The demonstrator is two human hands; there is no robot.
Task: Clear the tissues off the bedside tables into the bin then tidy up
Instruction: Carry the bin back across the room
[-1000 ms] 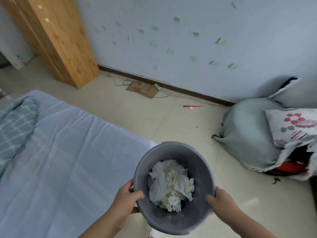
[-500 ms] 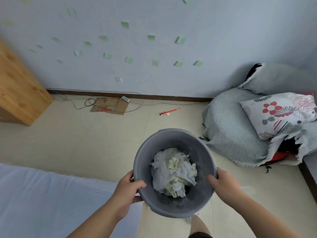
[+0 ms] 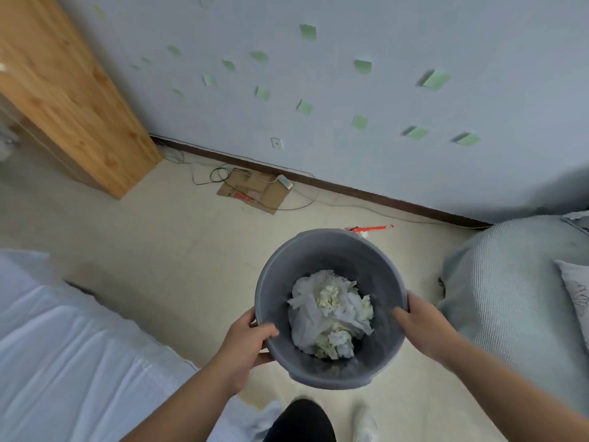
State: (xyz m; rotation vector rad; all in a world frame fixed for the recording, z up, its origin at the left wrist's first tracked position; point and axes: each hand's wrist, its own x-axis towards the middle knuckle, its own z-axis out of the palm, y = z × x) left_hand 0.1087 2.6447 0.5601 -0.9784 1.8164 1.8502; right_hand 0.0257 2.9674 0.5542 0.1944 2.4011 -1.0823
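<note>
At the far left stands a wooden wardrobe [image 3: 73,100] against the wall, and below it the bed [image 3: 63,362] with its pale blue sheet runs along the person's left side. The left hand [image 3: 247,342] is clamped on the near-left rim of the grey bin [image 3: 318,250], thumb hooked inside and fingers under the lip, so the weight hangs from the edge. The bin is held off the floor, roughly level, mouth up, which keeps the crumpled tissues [image 3: 331,317] settled at its bottom. The right hand [image 3: 424,327] grips the opposite rim the same way, balancing the load. Judging by this, the clearing looks done and the bin is being carried somewhere. At the right lies a heap of grey bedding [image 3: 510,282].
</note>
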